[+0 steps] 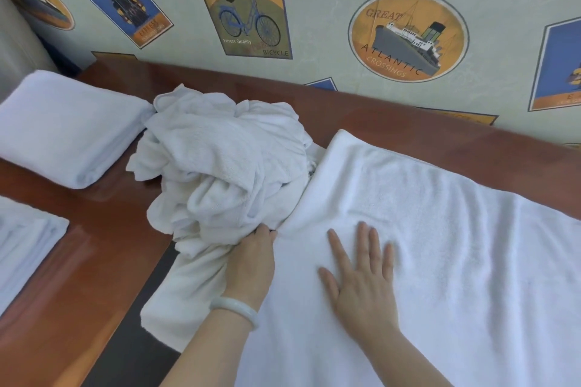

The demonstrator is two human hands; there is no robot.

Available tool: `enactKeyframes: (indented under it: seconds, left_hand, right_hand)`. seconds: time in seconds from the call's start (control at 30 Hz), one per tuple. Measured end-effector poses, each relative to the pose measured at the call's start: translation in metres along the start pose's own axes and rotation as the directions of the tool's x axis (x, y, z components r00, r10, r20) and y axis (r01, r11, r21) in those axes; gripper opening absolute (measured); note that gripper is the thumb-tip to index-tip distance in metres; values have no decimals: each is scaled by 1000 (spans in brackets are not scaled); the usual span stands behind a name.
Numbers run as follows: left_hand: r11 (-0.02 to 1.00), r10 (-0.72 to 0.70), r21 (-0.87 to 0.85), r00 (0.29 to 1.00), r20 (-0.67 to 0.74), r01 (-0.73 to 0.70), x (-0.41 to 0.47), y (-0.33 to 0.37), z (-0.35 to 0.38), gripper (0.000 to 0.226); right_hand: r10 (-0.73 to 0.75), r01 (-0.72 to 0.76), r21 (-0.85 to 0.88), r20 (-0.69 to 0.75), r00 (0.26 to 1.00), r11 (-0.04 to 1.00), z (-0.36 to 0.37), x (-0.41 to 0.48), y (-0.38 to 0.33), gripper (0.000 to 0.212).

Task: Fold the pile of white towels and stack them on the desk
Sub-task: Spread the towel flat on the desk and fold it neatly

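Nearest us, our right hand (361, 273) lies flat with fingers (361, 242) spread apart on the white towel (440, 245) laid out across the right side of the reddish-brown worktop (94, 254), while our left hand (251, 264), a pale bangle (234, 308) on its wrist, has its fingers curled into the towel's left edge where it meets the crumpled pile of towels (226, 166). Beyond and to the left, a folded towel stack (63, 132) rests on the worktop touching the pile, and another folded towel (25, 245) shows at the left edge. Farthest, the wall carries a bicycle poster (245, 12) and a ship emblem (408, 38).
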State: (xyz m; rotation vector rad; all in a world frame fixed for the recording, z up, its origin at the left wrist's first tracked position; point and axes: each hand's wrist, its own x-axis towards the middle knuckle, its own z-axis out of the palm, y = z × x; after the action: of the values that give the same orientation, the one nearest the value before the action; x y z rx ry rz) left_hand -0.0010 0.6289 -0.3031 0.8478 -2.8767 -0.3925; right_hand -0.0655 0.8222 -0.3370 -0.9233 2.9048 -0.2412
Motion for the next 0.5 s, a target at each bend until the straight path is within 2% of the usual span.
enactKeyframes:
  seconds: [0.03, 0.1, 0.17, 0.27, 0.37, 0.4, 0.43, 0.5]
  left_hand:
    - [1000, 15, 13, 999, -31, -14, 0, 0, 2, 33]
    - [994, -30, -103, 998, -59, 24, -5, 1, 1, 27]
    - [969, -111, -224, 994, -11, 106, -18, 1, 0, 19]
    - [966, -119, -227, 992, 38, 124, -52, -3, -6, 18]
    - [1000, 24, 4, 997, -72, -24, -103, -3, -9, 35]
    - [995, 95, 26, 991, -92, -93, -123, 3, -11, 38]
    - [982, 187, 16, 979, -79, -186, -142, 14, -11, 43]
    - [923, 383, 6, 923, 41, -384, -178, 31, -1, 54]
  right_hand:
    - [5, -5, 10, 8, 1000, 1000, -1, 2, -1, 64]
    - [4, -4, 63, -1, 1000, 998, -5, 0, 2, 63]
    - [10, -4, 95, -59, 998, 995, -18, -18, 10, 60]
    - [17, -4, 99, -130, 991, 995, -32, -80, 28, 58]
    - [91, -81, 73, -146, 985, 994, -28, -151, 43, 57]
    - [113, -106, 52, -135, 984, 993, -23, -171, 47, 58]
    - [137, -134, 30, -116, 984, 990, -18, -189, 51, 58]
    - [210, -209, 31, -53, 976, 977, -12, -215, 59, 60]
